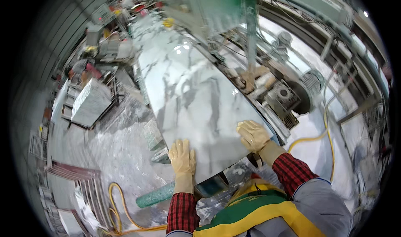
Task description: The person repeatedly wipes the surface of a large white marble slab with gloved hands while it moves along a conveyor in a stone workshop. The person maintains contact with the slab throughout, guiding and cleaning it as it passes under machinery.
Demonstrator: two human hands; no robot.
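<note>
A long, glossy white slab with grey marble veining [190,95] stretches away in front of me. My left hand [182,158], in a cream rubber glove, lies flat on its near left corner with the fingers stretched out. Near the right edge rests my right hand [253,135], gloved the same way, its fingers extended and slightly blurred. Neither hand holds anything. Below the slab's near edge a green roller [155,195] sticks out to the left.
A large green machine [217,7] stands over the slab's far part. Along the right side sits a motor [284,96] with wheels. Yellow hoses [307,140] lie on the floor on both sides. A stack of pale tiles [92,102] stands at left on a dark frame.
</note>
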